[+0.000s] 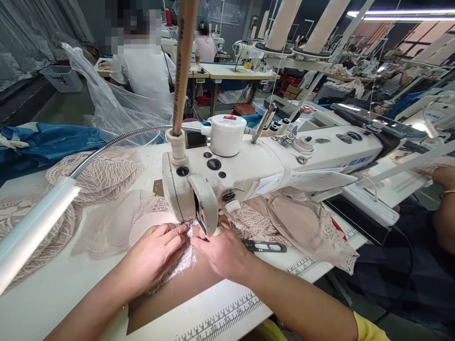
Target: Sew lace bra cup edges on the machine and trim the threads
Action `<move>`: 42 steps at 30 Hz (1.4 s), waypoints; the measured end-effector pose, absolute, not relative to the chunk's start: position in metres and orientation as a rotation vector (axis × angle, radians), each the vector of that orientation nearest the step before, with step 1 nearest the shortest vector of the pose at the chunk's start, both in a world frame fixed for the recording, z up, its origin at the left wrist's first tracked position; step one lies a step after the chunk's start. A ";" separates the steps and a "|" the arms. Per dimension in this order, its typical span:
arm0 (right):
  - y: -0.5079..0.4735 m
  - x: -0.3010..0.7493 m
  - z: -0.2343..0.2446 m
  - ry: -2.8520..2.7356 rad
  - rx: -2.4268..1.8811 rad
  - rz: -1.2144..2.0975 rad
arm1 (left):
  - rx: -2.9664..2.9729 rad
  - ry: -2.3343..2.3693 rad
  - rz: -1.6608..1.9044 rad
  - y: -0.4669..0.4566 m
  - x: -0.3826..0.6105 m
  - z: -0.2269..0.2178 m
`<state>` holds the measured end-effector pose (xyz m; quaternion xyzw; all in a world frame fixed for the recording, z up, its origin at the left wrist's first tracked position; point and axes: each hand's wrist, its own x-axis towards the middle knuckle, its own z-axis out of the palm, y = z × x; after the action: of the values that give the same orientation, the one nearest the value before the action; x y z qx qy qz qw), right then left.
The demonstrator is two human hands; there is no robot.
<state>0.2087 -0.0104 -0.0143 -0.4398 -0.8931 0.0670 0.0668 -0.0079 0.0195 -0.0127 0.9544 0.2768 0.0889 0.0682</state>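
Observation:
My left hand point(156, 255) lies on a piece of pale lace fabric point(185, 260), fingers pressed together pinching its edge at the needle of a white sewing machine point(249, 166). Just right of the presser foot, my right hand point(222, 253) is closed on the same lace piece. The needle area is partly hidden by the machine head. The lace rests on a brown plate point(177, 293) set into the table.
Stacks of beige lace pieces point(95, 175) lie at the left, more beige cups point(302, 222) at the right. Thread snips point(263, 246) lie beside my right hand. A lamp tube point(31, 227) crosses the left. Another person's arm point(444, 208) shows far right. A seated worker point(142, 66) is behind.

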 end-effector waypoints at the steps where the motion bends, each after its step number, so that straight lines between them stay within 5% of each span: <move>1: -0.011 0.208 -0.015 -2.691 -1.339 0.199 | 2.864 0.850 0.264 0.019 -0.007 -0.013; 12: -0.009 0.205 -0.018 -2.534 -1.449 0.102 | 2.812 0.966 0.300 0.020 -0.001 -0.010; 24: -0.013 0.224 -0.023 -2.629 -0.836 0.330 | 2.811 0.719 0.343 0.019 -0.012 -0.018; 42: -0.011 0.222 -0.023 -2.447 -1.013 0.281 | 2.677 0.845 0.486 0.012 -0.013 -0.024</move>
<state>0.2220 -0.0114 -0.0233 -0.3697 -0.8926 0.1026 0.2369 -0.0131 0.0123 -0.0243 0.9296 0.2933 0.1689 0.1459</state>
